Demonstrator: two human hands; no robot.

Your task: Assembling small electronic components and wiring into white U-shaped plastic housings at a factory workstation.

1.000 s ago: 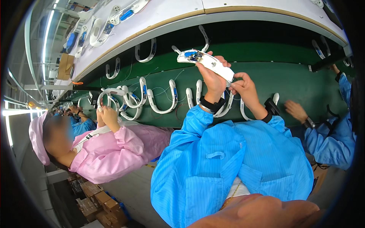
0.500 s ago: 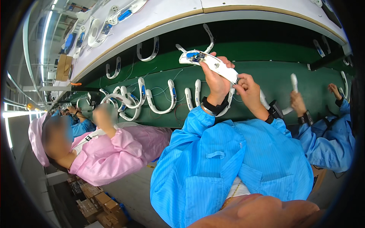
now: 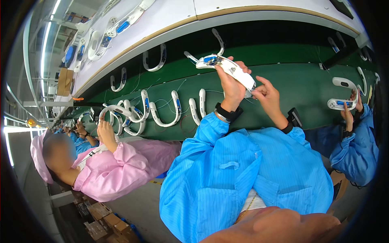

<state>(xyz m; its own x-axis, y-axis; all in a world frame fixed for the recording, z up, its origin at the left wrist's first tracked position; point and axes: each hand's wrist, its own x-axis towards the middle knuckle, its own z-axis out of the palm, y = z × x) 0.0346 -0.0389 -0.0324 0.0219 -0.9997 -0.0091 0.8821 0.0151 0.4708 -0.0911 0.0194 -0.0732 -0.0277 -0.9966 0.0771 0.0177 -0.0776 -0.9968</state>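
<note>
So, at the near left, cardboard boxes [image 3: 101, 214] are stacked beside a co-worker in pink [image 3: 121, 170], whose raised hands [image 3: 106, 135] are at a white curved piece [image 3: 117, 108]. Just right of that, several white U-shaped housings [image 3: 154, 115] lie on the green surface [image 3: 300, 101], some overlapping. Mid-scene, the left hand [image 3: 231, 90] grips a curved white housing [image 3: 240, 76] above the surface; a blue component [image 3: 210, 60] and a circuit board [image 3: 220, 60] show toward its left end. The right hand [image 3: 269, 97] has its thumb at the housing's right end, index finger lifted apart; whether it pinches anything, I cannot tell. Rightmost, a co-worker in blue [image 3: 352, 156] holds another opened housing [image 3: 343, 82].
</note>
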